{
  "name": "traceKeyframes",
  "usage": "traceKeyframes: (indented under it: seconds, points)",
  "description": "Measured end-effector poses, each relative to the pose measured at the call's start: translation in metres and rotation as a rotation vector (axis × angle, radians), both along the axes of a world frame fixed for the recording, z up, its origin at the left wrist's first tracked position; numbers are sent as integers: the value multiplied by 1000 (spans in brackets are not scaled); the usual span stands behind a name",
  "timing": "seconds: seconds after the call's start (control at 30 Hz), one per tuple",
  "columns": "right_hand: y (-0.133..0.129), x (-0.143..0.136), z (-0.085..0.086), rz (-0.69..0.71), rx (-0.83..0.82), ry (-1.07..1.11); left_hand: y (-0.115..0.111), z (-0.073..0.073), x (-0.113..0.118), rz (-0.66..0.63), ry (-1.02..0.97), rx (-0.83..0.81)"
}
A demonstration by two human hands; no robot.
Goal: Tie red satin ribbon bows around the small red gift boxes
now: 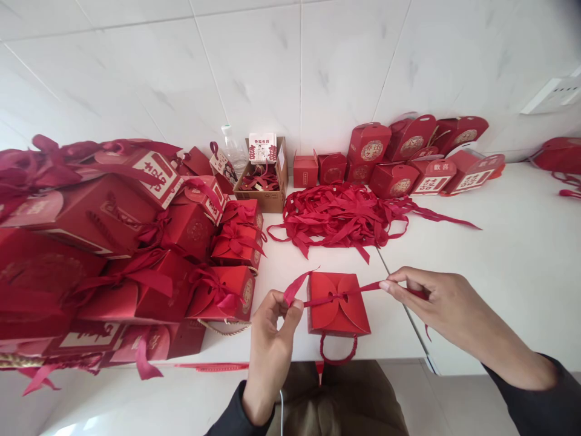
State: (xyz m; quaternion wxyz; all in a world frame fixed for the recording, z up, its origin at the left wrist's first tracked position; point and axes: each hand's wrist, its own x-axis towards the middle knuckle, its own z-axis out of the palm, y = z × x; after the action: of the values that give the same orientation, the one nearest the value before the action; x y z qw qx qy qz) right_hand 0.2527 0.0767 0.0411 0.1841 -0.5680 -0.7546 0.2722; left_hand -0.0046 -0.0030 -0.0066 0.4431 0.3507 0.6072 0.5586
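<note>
In the head view a small red gift box [336, 318] sits on the white table in front of me, its curved flaps folded together on top. A dark red ribbon [367, 287] runs through the holes in the flaps and crosses at the middle. My left hand [275, 333] pinches one side of the ribbon just left of the box, with a loose end sticking up. On the right, my right hand [426, 297] pinches the other side, and the ribbon is stretched between both hands. A twisted red cord handle [338, 360] hangs at the box's near side.
A tall pile of red boxes with bows [136, 284] fills the left. Behind the gift box lies a heap of loose ribbons [340, 218]. A cardboard box [261, 201] and a clear bottle [232, 148] stand by the wall, with more red boxes [394, 180] at back right.
</note>
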Motion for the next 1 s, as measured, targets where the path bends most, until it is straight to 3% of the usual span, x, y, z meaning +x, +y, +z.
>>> traceKeyframes:
  seconds: [0.1,0.2,0.37,0.53,0.7,0.87,1.0]
  points:
    - [0,4,-9,36,-25,28,-1,1,-2,-17,-29,-13]
    - [2,4,-14,64,64,55,0,7,-1,-6,-74,14]
    - [4,-3,-7,56,252,29,11,25,3,-82,-131,110]
    - [0,-16,12,67,128,72,24,38,5,-96,-100,140]
    - [-6,-19,14,46,79,79,24,28,5,19,-41,80]
    - [-6,-19,14,48,62,44,13,21,-1,-68,129,119]
    - [-4,-20,11,79,-34,41,7,25,-7,-244,493,191]
